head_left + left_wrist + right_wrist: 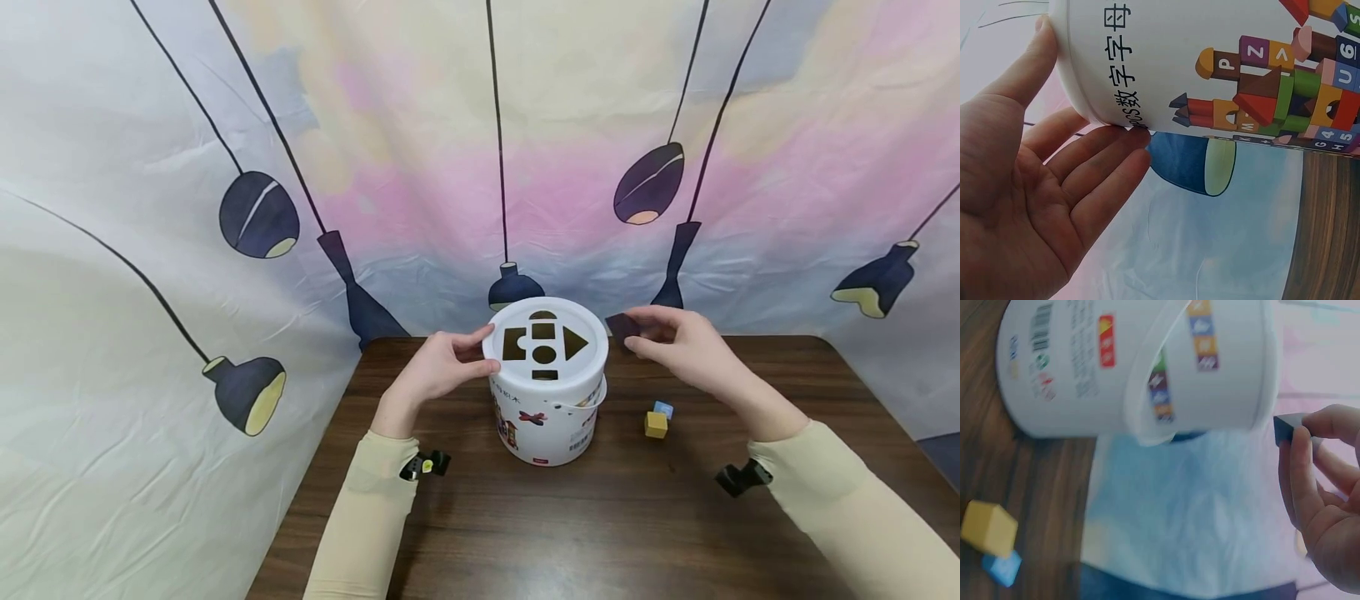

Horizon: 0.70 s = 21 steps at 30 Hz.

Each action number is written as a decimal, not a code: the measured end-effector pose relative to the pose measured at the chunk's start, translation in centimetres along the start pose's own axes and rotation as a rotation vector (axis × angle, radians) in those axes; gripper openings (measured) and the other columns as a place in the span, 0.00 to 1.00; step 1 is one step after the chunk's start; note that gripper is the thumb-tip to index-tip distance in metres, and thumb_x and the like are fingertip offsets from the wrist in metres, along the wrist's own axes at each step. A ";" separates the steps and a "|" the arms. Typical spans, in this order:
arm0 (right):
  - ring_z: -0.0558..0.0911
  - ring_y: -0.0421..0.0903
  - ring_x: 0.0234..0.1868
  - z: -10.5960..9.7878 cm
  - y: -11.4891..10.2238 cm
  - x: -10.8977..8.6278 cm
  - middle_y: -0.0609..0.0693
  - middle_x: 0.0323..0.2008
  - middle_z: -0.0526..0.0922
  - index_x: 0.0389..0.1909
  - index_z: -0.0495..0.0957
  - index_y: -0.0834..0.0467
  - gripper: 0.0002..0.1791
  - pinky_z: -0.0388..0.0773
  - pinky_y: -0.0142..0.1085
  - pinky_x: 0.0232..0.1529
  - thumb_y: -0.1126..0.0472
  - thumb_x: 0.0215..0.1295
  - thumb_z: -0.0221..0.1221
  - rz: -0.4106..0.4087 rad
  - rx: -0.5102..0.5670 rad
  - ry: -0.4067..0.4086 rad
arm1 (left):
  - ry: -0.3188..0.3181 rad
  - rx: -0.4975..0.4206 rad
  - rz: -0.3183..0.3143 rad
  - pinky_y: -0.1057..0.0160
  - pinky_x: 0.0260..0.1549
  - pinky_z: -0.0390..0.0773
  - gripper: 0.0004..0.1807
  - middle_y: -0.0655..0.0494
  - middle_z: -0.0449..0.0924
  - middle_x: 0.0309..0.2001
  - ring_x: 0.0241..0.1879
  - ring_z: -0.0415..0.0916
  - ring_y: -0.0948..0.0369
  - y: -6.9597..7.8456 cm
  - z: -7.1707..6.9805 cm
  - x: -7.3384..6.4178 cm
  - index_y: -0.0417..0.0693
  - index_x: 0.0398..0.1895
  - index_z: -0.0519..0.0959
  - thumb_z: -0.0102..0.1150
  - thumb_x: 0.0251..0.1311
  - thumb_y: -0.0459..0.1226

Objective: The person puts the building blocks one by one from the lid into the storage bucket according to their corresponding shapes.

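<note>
A white bucket with printed toy blocks stands upright on the table. Its white lid has several cut-out holes: a triangle, a circle, a square, a half-round and others. My left hand touches the left side of the lid's rim with thumb and fingers, the fingers mostly straight. To the right of the lid, my right hand pinches a dark block between thumb and fingertips, off the table. In the right wrist view, fingers partly hide this dark block, so its full shape cannot be told.
A yellow block and a light blue block lie close together on the brown wooden table, right of the bucket. The bucket's white handle hangs on its right side. Behind the table hangs a cloth printed with lamps.
</note>
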State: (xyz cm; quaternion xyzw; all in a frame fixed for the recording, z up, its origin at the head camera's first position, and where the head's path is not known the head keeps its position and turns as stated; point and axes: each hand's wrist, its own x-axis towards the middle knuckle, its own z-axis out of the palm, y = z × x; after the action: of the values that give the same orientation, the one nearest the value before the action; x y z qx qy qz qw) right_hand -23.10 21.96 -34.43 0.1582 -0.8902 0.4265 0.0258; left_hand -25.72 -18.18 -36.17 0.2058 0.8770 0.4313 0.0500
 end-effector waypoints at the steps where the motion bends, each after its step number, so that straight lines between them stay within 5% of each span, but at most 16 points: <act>1: 0.88 0.47 0.47 0.1 -0.4 0.2 0.50 0.49 0.90 0.71 0.79 0.51 0.29 0.83 0.39 0.45 0.47 0.74 0.68 -0.011 -0.001 -0.002 | 0.002 -0.001 0.000 0.50 0.65 0.77 0.38 0.52 0.76 0.72 0.73 0.71 0.55 0.0 0.0 0.0 0.60 0.76 0.75 0.78 0.63 0.51; 14: 0.90 0.49 0.47 2.0 -3.9 2.2 0.51 0.54 0.89 0.62 0.87 0.51 0.24 0.85 0.43 0.39 0.49 0.67 0.74 -0.053 -0.019 0.009 | 0.011 0.024 0.005 0.52 0.54 0.76 0.38 0.51 0.75 0.73 0.62 0.75 0.56 -0.1 -0.1 0.0 0.61 0.76 0.75 0.78 0.63 0.52; 21: 0.90 0.53 0.46 3.3 -4.9 3.1 0.55 0.49 0.90 0.61 0.87 0.54 0.24 0.87 0.45 0.38 0.51 0.67 0.74 -0.045 -0.118 0.025 | 0.010 0.013 0.010 0.50 0.63 0.78 0.38 0.51 0.76 0.73 0.71 0.73 0.55 -0.2 0.1 0.0 0.60 0.76 0.75 0.78 0.63 0.52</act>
State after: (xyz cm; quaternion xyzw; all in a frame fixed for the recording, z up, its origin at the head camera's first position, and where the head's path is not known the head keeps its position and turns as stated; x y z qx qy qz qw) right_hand -24.23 15.77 -32.24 0.1712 -0.9095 0.3746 0.0560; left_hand -25.74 -18.23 -36.36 0.2081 0.8789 0.4271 0.0421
